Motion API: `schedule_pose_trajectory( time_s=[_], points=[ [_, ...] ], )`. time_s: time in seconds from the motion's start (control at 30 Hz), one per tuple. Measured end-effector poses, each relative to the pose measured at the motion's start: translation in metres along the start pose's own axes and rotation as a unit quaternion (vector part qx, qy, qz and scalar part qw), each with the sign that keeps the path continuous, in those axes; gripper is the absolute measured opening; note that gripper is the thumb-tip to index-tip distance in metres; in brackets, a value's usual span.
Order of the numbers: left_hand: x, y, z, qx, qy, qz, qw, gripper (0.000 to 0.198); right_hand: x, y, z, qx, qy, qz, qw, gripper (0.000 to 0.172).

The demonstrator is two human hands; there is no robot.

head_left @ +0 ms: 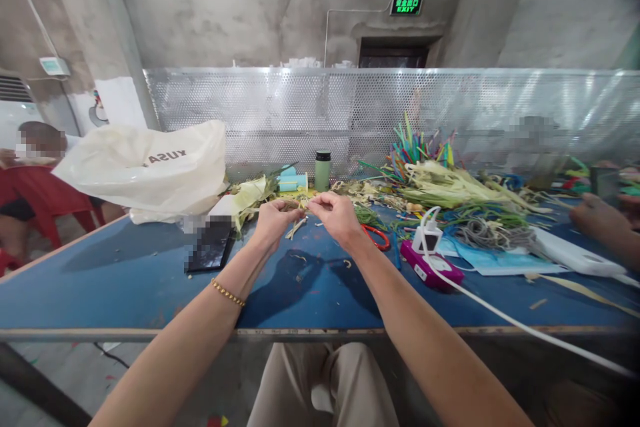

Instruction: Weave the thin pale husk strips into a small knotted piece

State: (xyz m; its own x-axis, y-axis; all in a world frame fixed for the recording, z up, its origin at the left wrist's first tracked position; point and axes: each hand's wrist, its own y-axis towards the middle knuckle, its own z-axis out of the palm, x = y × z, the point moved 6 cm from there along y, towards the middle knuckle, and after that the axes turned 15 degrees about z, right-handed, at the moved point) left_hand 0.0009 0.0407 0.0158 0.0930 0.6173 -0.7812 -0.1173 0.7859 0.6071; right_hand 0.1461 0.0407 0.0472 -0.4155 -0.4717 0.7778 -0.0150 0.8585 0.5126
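Above the blue table, my left hand (277, 220) is closed in a pinch, with a pale strip of corn husk (296, 229) hanging below its fingertips. Close beside it, my right hand (336, 215) also pinches, thumb against forefinger. Whatever lies between the right fingertips is too small to make out. The two hands nearly meet. Loose pale husks (251, 195) lie just beyond the left hand, and a green lidded bottle (323, 172) stands behind both hands. A red ring-shaped handle (377, 238) rests to the right of my right hand.
At left are a white bag (145, 170) and a dark phone (210, 247). A husk pile (450, 183), purple power strip (431, 265), white cable (505, 313) and blue mask (500, 260) occupy the right. Another person's hand (603, 223) holds a phone at far right. A perforated metal screen (280, 107) stands behind.
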Motion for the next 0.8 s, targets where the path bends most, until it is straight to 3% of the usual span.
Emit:
schedule_pose_trajectory(
  time_s=[0.5,0.8],
  points=[
    [0.0026,0.0045,-0.0007,0.033,0.084,0.080,0.993,0.016,-0.0003,0.0000,-0.0022,-0.021,-0.139,0.043,0.989,0.010],
    [0.0025,0.0043,-0.0012,0.029,0.091,0.085,0.992,0.017,0.0013,-0.0030,-0.0002,-0.009,-0.132,0.042,0.990,0.011]
  ],
)
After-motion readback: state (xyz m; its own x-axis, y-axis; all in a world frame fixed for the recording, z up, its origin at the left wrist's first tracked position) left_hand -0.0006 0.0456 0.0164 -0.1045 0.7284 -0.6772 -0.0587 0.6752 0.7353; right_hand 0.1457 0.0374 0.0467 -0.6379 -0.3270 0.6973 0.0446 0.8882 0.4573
